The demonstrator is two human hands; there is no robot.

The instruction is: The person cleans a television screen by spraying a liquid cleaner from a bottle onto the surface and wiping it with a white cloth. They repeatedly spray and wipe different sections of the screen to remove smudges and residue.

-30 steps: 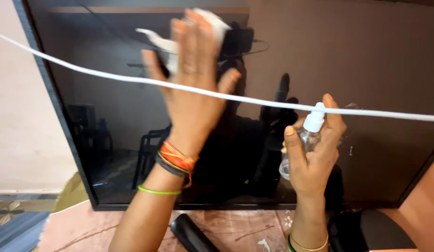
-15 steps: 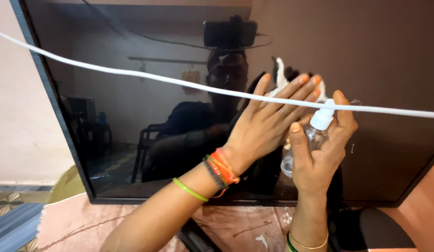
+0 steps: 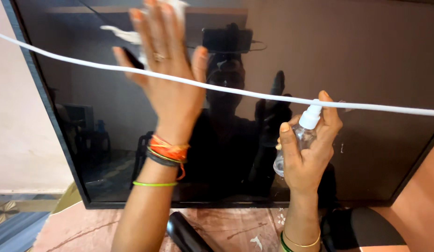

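Observation:
A large black flat screen [image 3: 366, 70] stands upright in front of me and fills most of the view. My left hand [image 3: 168, 74] presses a white cloth [image 3: 177, 7] flat against the upper left part of the screen; most of the cloth is hidden behind the palm. My right hand [image 3: 308, 149] holds a small clear spray bottle [image 3: 301, 137] with a white nozzle, upright, close to the lower middle of the screen. Bangles and threads circle both wrists.
A white cable [image 3: 390, 108] runs across the view in front of the screen, from upper left to right. The screen stands on a pinkish patterned surface [image 3: 235, 228] with black stand legs [image 3: 186, 235]. A pale wall [image 3: 16, 126] lies to the left.
My left hand has swept with the cloth from the screen's middle right, beside the bottle, back up to the upper left. The right hand and bottle have stayed in place.

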